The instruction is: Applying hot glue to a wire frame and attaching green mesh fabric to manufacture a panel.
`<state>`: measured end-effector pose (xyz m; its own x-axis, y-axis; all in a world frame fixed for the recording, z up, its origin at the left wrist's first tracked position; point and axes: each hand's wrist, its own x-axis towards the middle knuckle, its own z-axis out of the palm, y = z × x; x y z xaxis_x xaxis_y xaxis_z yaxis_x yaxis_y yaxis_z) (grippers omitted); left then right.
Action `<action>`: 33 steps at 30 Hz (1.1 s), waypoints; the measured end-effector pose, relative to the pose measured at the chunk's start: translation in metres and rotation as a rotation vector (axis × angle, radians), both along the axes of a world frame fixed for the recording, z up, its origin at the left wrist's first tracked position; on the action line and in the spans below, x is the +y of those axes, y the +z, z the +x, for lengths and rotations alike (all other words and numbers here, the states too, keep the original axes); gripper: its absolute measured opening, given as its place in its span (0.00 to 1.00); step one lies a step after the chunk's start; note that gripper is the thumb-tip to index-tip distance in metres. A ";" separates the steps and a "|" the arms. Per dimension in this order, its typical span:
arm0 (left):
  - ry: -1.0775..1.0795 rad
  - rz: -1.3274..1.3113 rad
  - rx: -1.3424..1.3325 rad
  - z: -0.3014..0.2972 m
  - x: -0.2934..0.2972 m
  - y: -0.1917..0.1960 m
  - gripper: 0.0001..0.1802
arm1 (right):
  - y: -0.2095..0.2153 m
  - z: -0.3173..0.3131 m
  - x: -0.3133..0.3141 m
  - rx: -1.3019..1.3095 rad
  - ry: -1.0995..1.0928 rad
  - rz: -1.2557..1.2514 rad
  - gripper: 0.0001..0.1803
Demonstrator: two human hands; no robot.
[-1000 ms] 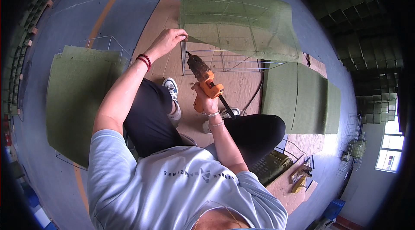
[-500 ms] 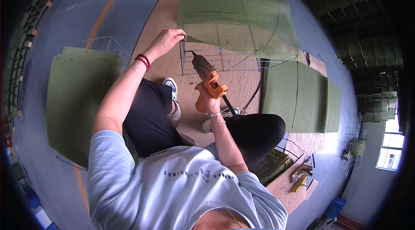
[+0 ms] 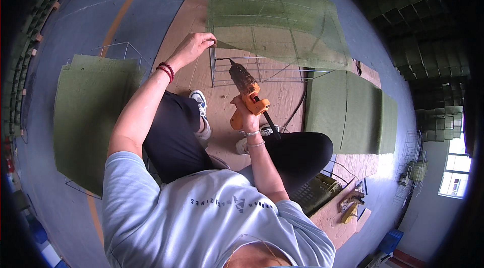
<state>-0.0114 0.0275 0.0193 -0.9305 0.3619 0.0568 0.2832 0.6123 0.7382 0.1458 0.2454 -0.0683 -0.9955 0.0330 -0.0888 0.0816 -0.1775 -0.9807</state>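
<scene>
My right hand (image 3: pixel 246 113) is wrapped round the handle of an orange glue gun (image 3: pixel 251 101), and a black glue stick (image 3: pixel 270 125) juts from its back end. The gun's dark, crusted nozzle points away from me, just right of the upright edge of a wire frame (image 3: pixel 259 69). A thin dark strand runs between the nozzle tip and that wire. With fingertips pinched, my left hand (image 3: pixel 197 45) holds the near left corner of a green mesh sheet (image 3: pixel 272 13), which drapes over the frame's far side.
Beneath the frame lies a wooden board (image 3: pixel 184 28) on the blue-grey floor. More green mesh covers a frame at left (image 3: pixel 91 122) and lies as sheets at right (image 3: pixel 343 112). A dark plastic crate (image 3: pixel 317 192) stands by my right knee, near a yellow-handled tool (image 3: pixel 349 213).
The glue gun in my right hand has shifted slightly right, its tip drawing away from the upright wire. My left hand stays at the mesh corner, nearly still.
</scene>
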 end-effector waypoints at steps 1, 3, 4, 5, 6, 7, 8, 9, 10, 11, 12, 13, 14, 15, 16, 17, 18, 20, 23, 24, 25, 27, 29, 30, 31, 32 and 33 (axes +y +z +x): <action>0.000 0.001 -0.001 0.001 0.000 0.001 0.11 | 0.003 0.000 0.000 -0.016 -0.006 0.010 0.07; -0.002 0.054 0.014 0.002 0.000 0.002 0.11 | 0.003 0.000 0.002 -0.033 -0.013 0.021 0.06; -0.004 0.054 0.014 0.002 0.000 0.002 0.11 | 0.001 -0.001 0.004 -0.025 -0.006 0.029 0.06; -0.001 0.051 0.016 0.001 0.000 0.000 0.11 | -0.001 -0.001 0.005 -0.017 0.000 0.036 0.06; 0.001 0.049 0.017 0.002 0.000 0.001 0.11 | -0.001 -0.001 0.006 -0.018 -0.001 0.037 0.06; -0.001 0.050 0.016 0.002 0.001 0.002 0.11 | 0.000 -0.001 0.006 -0.023 -0.010 0.020 0.06; -0.001 0.048 0.014 0.003 0.001 0.004 0.11 | 0.000 -0.001 0.006 -0.029 -0.019 0.003 0.06; 0.000 0.046 0.012 0.004 0.001 0.006 0.11 | -0.001 -0.001 0.006 -0.029 -0.020 0.004 0.06; -0.001 0.047 0.012 0.003 0.001 0.005 0.11 | -0.002 -0.001 0.007 -0.020 -0.025 0.020 0.06; 0.004 0.047 0.019 0.003 0.001 0.003 0.11 | -0.003 -0.001 0.007 -0.010 -0.031 0.036 0.05; 0.010 0.047 0.026 0.002 0.000 0.001 0.11 | -0.002 -0.001 0.007 -0.010 -0.031 0.036 0.05; 0.010 0.047 0.026 0.001 -0.001 -0.001 0.11 | 0.000 -0.001 0.007 -0.010 -0.039 0.020 0.05; 0.013 0.048 0.032 0.000 -0.002 -0.003 0.11 | 0.001 -0.001 0.007 -0.009 -0.047 0.003 0.05; 0.012 0.050 0.037 0.000 -0.001 -0.002 0.11 | -0.002 -0.001 0.008 -0.009 -0.049 0.004 0.05; 0.010 0.051 0.037 0.001 0.000 -0.001 0.11 | -0.006 -0.002 0.010 0.006 -0.050 0.003 0.05; 0.008 0.050 0.037 0.001 0.000 0.001 0.11 | -0.009 -0.003 0.012 0.021 -0.051 0.002 0.05; 0.008 0.049 0.037 0.003 0.001 0.003 0.11 | -0.008 -0.002 0.012 0.021 -0.052 0.002 0.05; 0.014 0.045 0.028 0.004 0.001 0.005 0.11 | -0.006 -0.002 0.013 -0.003 -0.057 0.024 0.05; 0.015 0.044 0.027 0.003 0.000 0.004 0.11 | -0.004 -0.003 0.014 0.013 -0.081 -0.005 0.05; 0.011 0.047 0.033 0.002 -0.001 0.003 0.11 | -0.003 -0.003 0.014 0.013 -0.081 -0.006 0.05; 0.012 0.046 0.033 0.001 -0.002 0.001 0.11 | 0.000 -0.003 0.014 0.019 -0.088 -0.036 0.05; 0.017 0.036 0.024 0.000 -0.002 0.000 0.11 | -0.001 -0.005 0.017 0.025 -0.097 -0.065 0.05; 0.015 0.028 0.022 -0.001 -0.001 0.000 0.11 | -0.007 -0.006 0.022 0.051 -0.090 -0.007 0.06; 0.015 0.020 0.020 -0.001 -0.001 0.000 0.11 | -0.008 -0.006 0.022 0.051 -0.091 -0.007 0.06; 0.013 0.020 0.020 -0.002 0.000 0.000 0.11 | -0.009 -0.006 0.022 0.050 -0.103 -0.046 0.06; 0.025 0.014 0.008 -0.002 0.000 0.000 0.11 | -0.010 -0.006 0.023 0.050 -0.115 -0.085 0.06; 0.038 0.008 -0.003 -0.002 0.000 0.000 0.11 | -0.009 -0.007 0.023 0.049 -0.115 -0.085 0.06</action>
<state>-0.0136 0.0274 0.0195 -0.9439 0.3254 0.0564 0.2570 0.6166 0.7441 0.1392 0.2684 -0.0770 -0.9888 0.1419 -0.0473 0.0080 -0.2657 -0.9640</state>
